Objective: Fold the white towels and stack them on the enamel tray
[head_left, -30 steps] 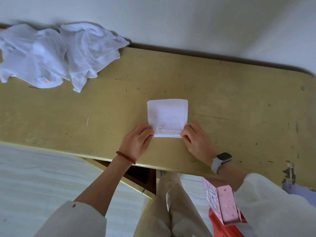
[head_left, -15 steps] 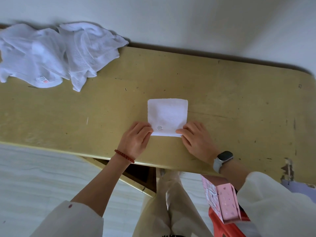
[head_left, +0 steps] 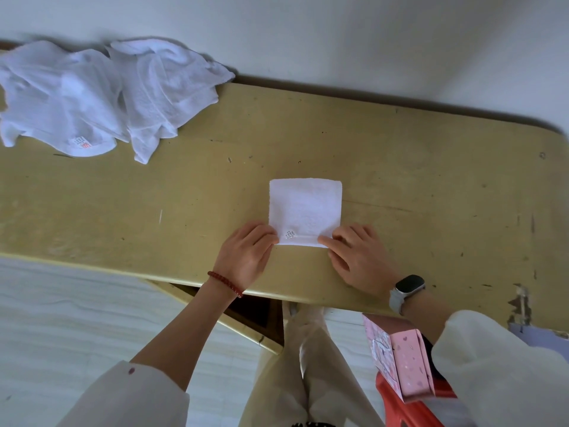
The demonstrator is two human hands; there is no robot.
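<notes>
A small white towel (head_left: 305,208), folded into a neat square, lies flat on the yellow table (head_left: 431,186) in front of me. My left hand (head_left: 246,254) rests with straight fingers at the square's near left corner, fingertips touching its edge. My right hand (head_left: 357,257) lies flat at the near right corner, its index finger pressing on the towel's near edge. Two crumpled white towels (head_left: 92,94) lie in a heap at the table's far left. No enamel tray is in view.
The table's far edge runs along a white wall (head_left: 338,41). Below the near edge are my legs, a pink box (head_left: 400,362) on something red at the right, and pale floor at the left. The table's right end has chipped paint.
Both hands have shifted slightly along the towel's near edge. The right index finger now reaches further left over the edge. The folded towel has stayed in place.
</notes>
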